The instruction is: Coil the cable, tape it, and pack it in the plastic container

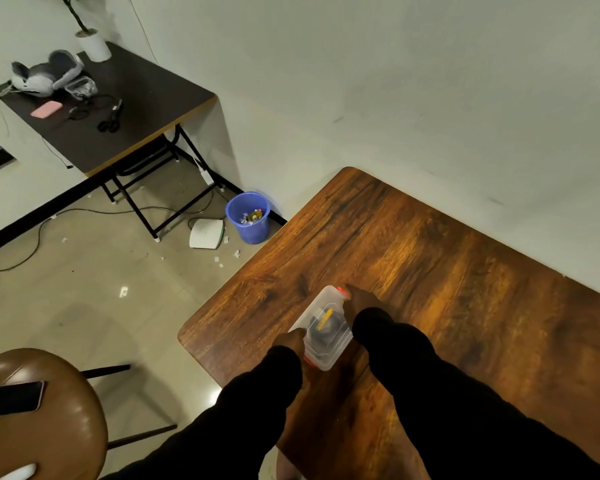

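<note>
Packing is all but done here, by the look of it: the plastic container [321,329] is seen on the wooden table [430,271] with its clear lid on, and it is bracketed by both hands. The coiled cable [323,329], dark and blurred, is made out through the lid, directly between the two hands, with a yellow strip [325,318] across it that is judged to be the tape, though that cannot be confirmed at this sharpness. The left hand [290,339] is pressed against the container's near-left side, fingers closed onto its edge just above a red clip at the near corner. The right hand [359,303] is laid along the opposite side, fingertips brought up to the second red clip at the far corner; how tightly the box is clamped on that side cannot be told. Coiling and taping are therefore reckoned finished, and the cable is already inside. What is left, if anything, is judged to be small: the clips may not yet be snapped home, and whether either is latched cannot be read. No loose cable or tape roll is seen near either hand.
</note>
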